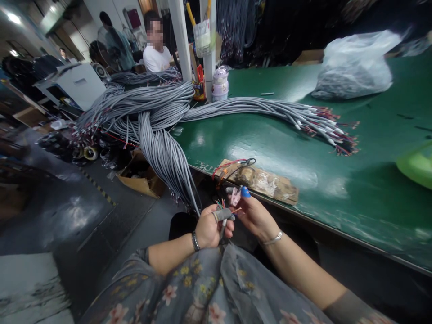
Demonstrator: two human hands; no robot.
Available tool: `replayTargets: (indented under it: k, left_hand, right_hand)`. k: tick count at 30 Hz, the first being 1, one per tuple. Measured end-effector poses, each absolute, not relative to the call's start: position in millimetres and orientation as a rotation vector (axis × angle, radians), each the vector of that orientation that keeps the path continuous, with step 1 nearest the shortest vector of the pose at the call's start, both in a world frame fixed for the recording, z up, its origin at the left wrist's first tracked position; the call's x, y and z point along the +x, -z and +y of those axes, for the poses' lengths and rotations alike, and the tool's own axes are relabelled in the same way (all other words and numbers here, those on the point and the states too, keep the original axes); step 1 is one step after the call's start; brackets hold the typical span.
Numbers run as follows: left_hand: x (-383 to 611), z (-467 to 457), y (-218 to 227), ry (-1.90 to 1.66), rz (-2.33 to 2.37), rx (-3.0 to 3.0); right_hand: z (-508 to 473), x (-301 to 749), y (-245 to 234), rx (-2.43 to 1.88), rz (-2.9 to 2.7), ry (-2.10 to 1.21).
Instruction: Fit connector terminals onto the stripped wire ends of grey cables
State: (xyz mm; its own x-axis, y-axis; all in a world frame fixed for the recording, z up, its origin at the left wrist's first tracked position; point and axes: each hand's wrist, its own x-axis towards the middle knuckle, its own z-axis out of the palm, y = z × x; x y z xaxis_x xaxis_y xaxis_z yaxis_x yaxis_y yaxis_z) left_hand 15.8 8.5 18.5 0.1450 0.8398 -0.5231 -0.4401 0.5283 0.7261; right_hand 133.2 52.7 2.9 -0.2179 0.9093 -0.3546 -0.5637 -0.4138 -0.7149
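My left hand [209, 227] is closed around the end of a grey cable [223, 215], whose thin coloured wires [221, 204] fan out above my taped forefinger. My right hand [254, 215] is close beside it, fingers pinched at the wire tips, with blue and pink finger guards [242, 193] on the fingertips. Both hands hover in front of the green table's near edge [303, 211], above my lap. A thick bundle of grey cables [162, 153] hangs off the table edge down toward my left hand.
Long grey cable bundles [256, 108] with red-wired ends lie across the green table. A worn cardboard strip [266, 182] with loose wires sits at the edge. A filled plastic bag [354, 67] lies far right, a green basin [416, 164] at right. People sit beyond the post [178, 40]. An open cardboard box [140, 177] lies on the floor.
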Motion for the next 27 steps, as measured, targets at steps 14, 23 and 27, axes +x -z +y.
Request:
replayTargets:
  k: [14,23,27]
  left_hand:
    - [17.6,6.6,-25.0,-0.939,1.118,0.510]
    - [19.3,3.4,-30.7,-1.008,1.100,0.530]
    - [20.3,7.7,-25.3,-1.000,1.112,0.511]
  right_hand:
    - [49.4,133.9,-1.7,-0.914,-0.466,-1.844]
    - [50.1,135.2,1.3,-0.939,-0.496,-1.812]
    - [50.2,134.4,-2.7,-0.914,-0.574,-1.808]
